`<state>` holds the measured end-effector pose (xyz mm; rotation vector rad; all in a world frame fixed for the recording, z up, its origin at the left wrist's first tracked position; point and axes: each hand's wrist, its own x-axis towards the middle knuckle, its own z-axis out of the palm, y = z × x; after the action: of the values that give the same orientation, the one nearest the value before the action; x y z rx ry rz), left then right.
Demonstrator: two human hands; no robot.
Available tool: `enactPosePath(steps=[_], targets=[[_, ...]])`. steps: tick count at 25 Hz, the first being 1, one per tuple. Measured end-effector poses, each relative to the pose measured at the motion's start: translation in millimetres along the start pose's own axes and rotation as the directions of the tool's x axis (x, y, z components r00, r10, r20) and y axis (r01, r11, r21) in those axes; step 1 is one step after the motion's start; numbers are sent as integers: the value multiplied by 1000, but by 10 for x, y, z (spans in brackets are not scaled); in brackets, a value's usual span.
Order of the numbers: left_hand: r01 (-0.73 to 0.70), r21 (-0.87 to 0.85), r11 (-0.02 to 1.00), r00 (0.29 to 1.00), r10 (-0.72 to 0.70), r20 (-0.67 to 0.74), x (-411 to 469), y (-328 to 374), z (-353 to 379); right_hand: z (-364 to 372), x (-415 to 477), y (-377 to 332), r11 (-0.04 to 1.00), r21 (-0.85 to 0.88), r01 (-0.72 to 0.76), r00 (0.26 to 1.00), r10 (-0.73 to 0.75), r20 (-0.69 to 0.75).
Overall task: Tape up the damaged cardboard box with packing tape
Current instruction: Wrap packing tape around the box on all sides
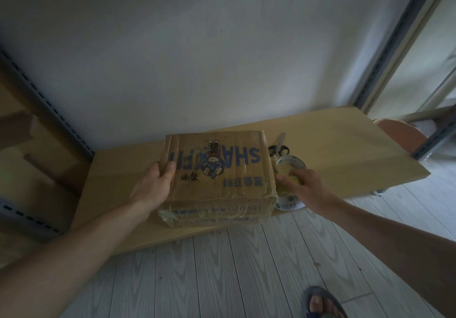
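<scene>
A brown cardboard box (pixel 219 177) with blue print and a cartoon figure lies flat on a low wooden table (pixel 333 150). Clear tape strips cross its near side. My left hand (pixel 158 182) grips the box's left edge, thumb on top. My right hand (pixel 306 184) holds a yellowish roll of packing tape (pixel 290 167) against the box's right side. A second tape roll (pixel 288 203) lies on the table below that hand.
Black-handled scissors (pixel 280 147) lie on the table just behind the tape. A white wall rises behind. Metal shelf posts (pixel 49 105) stand at the left and right. An orange stool (pixel 399 135) is at the right. My sandalled foot (pixel 323 303) rests on the wood-plank floor.
</scene>
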<state>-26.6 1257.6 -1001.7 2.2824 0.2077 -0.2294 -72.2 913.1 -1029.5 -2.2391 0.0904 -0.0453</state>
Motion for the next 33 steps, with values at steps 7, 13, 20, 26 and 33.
enactPosePath(steps=[7, 13, 20, 26, 33], targets=[[163, -538, 827, 967, -241, -77, 163, -403, -275, -110, 1, -973, 961, 199, 194, 968, -154, -199], [-36, 268, 963, 945, 120, -305, 188, -586, -727, 297, 74, -1861, 806, 501, 316, 949, -267, -169], [-665, -106, 739, 711, 670, 213, -175, 581, -1300, 590, 286, -2384, 805, 500, 319, 948, -272, -167], [-756, 105, 646, 654, 742, 145, -187, 543, -1285, 655, 328, -2567, 825, 508, 250, 938, -336, 84], [-555, 230, 800, 832, 533, 155, -21, -84, -1622, 228, 489, -2541, 931, 143, 336, 935, -347, 68]])
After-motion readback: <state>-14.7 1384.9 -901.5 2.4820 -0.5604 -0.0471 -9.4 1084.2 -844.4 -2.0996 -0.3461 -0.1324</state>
